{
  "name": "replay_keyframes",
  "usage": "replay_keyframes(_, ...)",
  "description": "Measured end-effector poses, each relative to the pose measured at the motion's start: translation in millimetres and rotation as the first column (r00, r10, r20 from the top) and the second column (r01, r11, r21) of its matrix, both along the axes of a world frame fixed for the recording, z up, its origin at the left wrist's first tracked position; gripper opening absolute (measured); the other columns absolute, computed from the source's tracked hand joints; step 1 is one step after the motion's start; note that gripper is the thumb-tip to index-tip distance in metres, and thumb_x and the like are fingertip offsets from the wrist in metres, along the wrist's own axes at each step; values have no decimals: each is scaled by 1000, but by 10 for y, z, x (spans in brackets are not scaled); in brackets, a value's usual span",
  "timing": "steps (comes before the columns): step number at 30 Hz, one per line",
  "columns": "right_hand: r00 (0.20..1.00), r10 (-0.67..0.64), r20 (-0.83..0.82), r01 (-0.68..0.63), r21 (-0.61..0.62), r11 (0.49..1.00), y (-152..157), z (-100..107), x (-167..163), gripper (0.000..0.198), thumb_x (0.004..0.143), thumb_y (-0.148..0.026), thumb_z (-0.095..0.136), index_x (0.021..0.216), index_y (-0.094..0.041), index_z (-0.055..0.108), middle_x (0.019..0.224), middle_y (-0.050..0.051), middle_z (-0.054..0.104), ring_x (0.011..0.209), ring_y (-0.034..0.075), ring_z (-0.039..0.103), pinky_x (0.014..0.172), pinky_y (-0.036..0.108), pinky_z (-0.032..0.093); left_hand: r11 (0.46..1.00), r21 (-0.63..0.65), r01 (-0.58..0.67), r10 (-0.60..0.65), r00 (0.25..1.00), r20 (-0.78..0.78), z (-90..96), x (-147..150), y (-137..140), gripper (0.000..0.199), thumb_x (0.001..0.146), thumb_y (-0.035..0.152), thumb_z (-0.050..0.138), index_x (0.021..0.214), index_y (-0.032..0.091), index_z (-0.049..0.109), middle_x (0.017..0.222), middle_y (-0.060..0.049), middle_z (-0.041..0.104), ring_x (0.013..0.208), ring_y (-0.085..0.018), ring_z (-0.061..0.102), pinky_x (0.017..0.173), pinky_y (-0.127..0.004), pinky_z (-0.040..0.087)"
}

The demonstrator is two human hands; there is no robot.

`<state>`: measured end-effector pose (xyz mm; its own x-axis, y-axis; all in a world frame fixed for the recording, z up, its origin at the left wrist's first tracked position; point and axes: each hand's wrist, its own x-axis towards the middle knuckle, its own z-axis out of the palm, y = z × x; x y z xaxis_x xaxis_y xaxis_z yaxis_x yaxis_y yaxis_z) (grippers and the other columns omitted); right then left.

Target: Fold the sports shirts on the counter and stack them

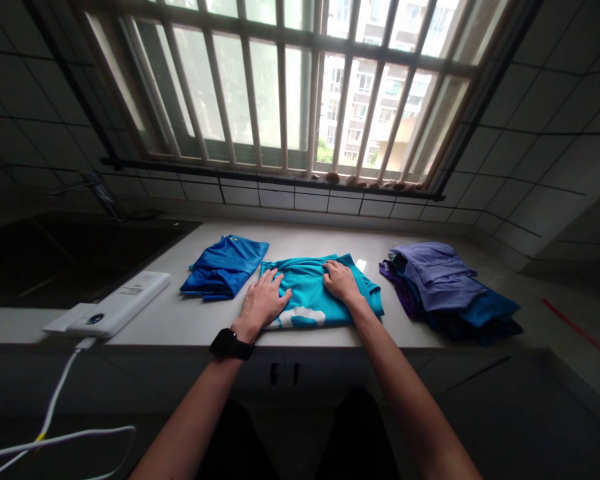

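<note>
A turquoise T-shirt (307, 287) with a white print near its front edge lies folded on the white countertop (300, 339). My left hand (266, 299), with a black watch (231, 344) on the wrist, rests on the shirt's left side, fingers spread. On the shirt's upper right part lies my right hand (341, 280), its fingers stretched out and slightly bent over the cloth. Neither hand grips the fabric visibly. A blue folded garment (225, 267) sits just left of the turquoise shirt. To the right stands a stack of folded clothes (435, 277), lavender on top.
A white power bank (125, 303) with a white cable (63, 380) lies at the counter's left front. Beyond it are a dark sink (70, 260) and a faucet (105, 197). A barred window (285, 87) is behind the counter. A red strip (580, 330) lies far right.
</note>
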<state>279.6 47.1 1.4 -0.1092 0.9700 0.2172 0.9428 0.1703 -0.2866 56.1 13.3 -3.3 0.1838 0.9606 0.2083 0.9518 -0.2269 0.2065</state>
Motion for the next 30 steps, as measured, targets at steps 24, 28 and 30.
replay_keyframes(24,872,489,-7,-487,81,870,-738,280,-234,40,100,-14,50,136,-17,65,144,15,65,133,26,61,112,42,49,976,-168,-137,103,975,-195,501,357,-837,49,100,39,44,105,4,79,106,-29,74,103,-40,73,81,-43,56)
replay_keyframes(28,789,604,-111,-600,71,797,-1621,165,-108,63,85,-11,57,147,-21,57,151,12,60,141,26,54,118,46,43,966,-228,120,-133,990,-46,477,-51,-1028,44,102,43,46,103,16,80,104,-19,77,100,-34,75,87,-44,58)
replay_keyframes(30,785,614,-80,-614,38,789,-1900,30,58,80,76,-8,60,154,-21,49,159,14,52,149,28,46,126,51,33,905,-95,414,-410,910,57,319,-378,-990,42,91,47,68,126,25,75,136,-14,70,126,-32,66,105,-44,53)
